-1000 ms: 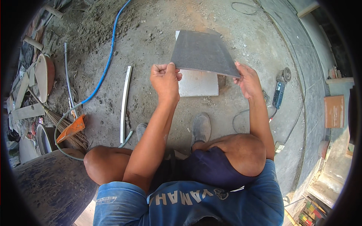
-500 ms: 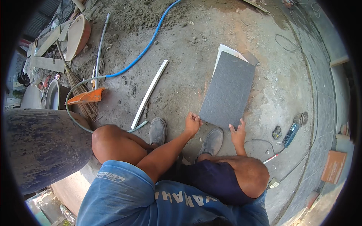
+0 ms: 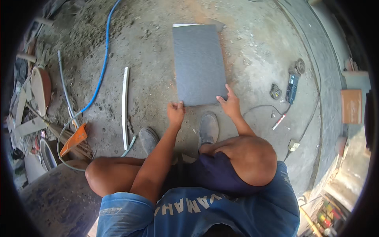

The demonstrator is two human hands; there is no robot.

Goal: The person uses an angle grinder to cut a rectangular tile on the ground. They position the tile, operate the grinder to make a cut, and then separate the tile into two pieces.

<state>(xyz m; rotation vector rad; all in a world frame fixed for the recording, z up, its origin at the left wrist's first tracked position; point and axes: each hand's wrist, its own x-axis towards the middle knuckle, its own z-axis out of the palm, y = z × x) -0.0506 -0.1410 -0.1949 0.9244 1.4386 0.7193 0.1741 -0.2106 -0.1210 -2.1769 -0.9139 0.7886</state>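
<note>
A dark grey rectangular tile [image 3: 200, 63] lies in front of me, its far end over a pale piece [image 3: 184, 25] that shows along the top edge. My left hand [image 3: 176, 114] is closed on the tile's near left corner, fingertips curled at the edge. At the near right corner, my right hand [image 3: 231, 103] grips with the thumb at the near edge and a finger along the right side. Both shoes stand just short of the tile. What the fingers do underneath is hidden.
To the right lie an angle grinder [image 3: 292, 85] with its cable and a small black item [image 3: 275, 91]. A white strip [image 3: 125, 108] and a blue hose [image 3: 103, 67] lie on the left. Beyond them are an orange dustpan-like piece [image 3: 74, 139], a broom [image 3: 59, 130] and a basin [image 3: 41, 89].
The view has swung to the right. The tile now sits straighter in front of me, covering more of the pale piece. My right hand has closed in on its corner; the left keeps hold.
</note>
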